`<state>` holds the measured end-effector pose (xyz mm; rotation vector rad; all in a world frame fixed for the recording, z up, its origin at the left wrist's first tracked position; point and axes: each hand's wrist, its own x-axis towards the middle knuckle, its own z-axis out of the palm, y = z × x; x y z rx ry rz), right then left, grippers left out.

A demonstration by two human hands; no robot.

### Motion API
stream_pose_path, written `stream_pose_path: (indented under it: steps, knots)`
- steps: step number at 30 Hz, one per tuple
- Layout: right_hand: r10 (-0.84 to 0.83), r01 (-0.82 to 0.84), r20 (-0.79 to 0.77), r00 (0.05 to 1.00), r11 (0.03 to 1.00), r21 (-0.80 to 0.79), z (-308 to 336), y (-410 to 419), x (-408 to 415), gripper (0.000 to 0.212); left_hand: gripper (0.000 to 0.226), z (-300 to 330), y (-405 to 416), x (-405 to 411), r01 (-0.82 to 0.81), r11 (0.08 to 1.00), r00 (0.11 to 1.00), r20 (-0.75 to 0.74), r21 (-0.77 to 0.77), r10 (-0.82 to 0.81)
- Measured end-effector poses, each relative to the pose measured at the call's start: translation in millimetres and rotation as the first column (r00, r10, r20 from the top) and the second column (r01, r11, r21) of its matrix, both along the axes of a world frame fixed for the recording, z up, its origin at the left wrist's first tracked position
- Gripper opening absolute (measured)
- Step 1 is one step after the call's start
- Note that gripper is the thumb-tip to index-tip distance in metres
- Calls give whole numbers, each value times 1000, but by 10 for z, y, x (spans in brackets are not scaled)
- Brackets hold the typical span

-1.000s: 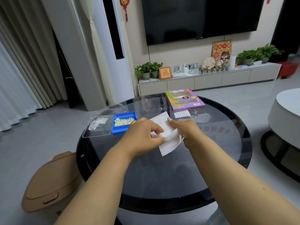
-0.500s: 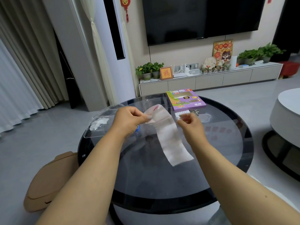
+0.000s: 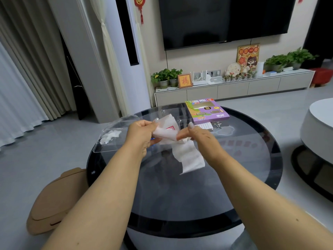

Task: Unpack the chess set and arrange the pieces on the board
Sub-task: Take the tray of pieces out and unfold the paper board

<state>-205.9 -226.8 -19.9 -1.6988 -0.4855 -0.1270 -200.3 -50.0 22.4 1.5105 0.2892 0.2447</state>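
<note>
A folded white paper board sheet (image 3: 187,156) with red print hangs above the round black glass table (image 3: 180,204). My left hand (image 3: 142,130) pinches its upper left part. My right hand (image 3: 198,136) pinches its upper right part, and the sheet is partly unfolded between them, its lower end dangling. The purple chess set box (image 3: 207,110) lies at the far side of the table. The blue tray of pieces is almost wholly hidden behind my left hand.
A clear plastic lid (image 3: 115,138) with white scraps lies at the table's left edge. A small white slip (image 3: 205,125) and a keyring sit in front of the box. A tan bin (image 3: 54,202) stands on the floor at left; a white round table (image 3: 317,127) at right.
The folded sheet was lifted off the table and opened out lengthwise. My hands have since come closer together at its top, and the upper part now shows red print.
</note>
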Motion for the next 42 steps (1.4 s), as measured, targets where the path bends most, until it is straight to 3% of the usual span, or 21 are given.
stream_pose_path:
  steps: [2, 5, 9, 12, 17, 24, 26, 28, 30, 31, 33, 37, 42]
  knots:
    - [23, -23, 14, 1000, 999, -35, 1, 59, 11, 43, 16, -12, 3, 23, -15, 1000, 1000, -4, 10, 15]
    - [3, -3, -4, 1000, 1000, 28, 86, 115, 63, 11, 16, -15, -3, 39, 0, 999, 1000, 1, 39, 0]
    - [-76, 76, 41, 996, 997, -11, 165, 162, 98, 20, 11, 7, -6, 53, 29, 999, 1000, 1, 37, -29]
    - [-173, 170, 28, 985, 983, 72, 151, 187, 113, 26, 10, 26, -31, 43, 29, 1000, 1000, 10, 10, -29]
    - [-223, 217, 23, 975, 964, 152, 81, 256, 112, 7, 10, 40, -96, -3, 1, 1000, 1000, 27, 12, -1]
    - [-318, 314, -4, 948, 932, 184, 147, 324, 110, 24, 18, -2, -182, -16, 17, 1000, 998, 65, 8, -18]
    - [-353, 353, -34, 935, 918, 181, 153, 338, 126, 27, 38, -37, -217, -44, 97, 987, 984, 162, -129, -76]
    - [-369, 372, -57, 928, 908, 194, 157, 349, 133, 29, 84, -117, -265, -74, 225, 947, 948, 276, -230, -158]
    - [-348, 359, -88, 933, 910, 209, 160, 367, 115, 31, 128, -245, -323, -74, 337, 920, 913, 309, -199, -267]
    - [-313, 334, -122, 942, 911, 240, 155, 379, 109, 32, 138, -291, -356, -80, 368, 915, 905, 288, -165, -312]
    - [-193, 260, -214, 958, 899, 352, 156, 406, 78, 28, 126, -348, -403, -84, 377, 918, 907, 248, -121, -340]
    - [-168, 255, -266, 949, 905, 339, 131, 381, 74, 29, 24, -369, -449, -56, 254, 967, 939, 241, -7, -245]
    - [-222, 290, -279, 934, 928, 235, 79, 296, 175, 33, 16, -382, -382, 2, -69, 980, 994, 101, 185, 51]
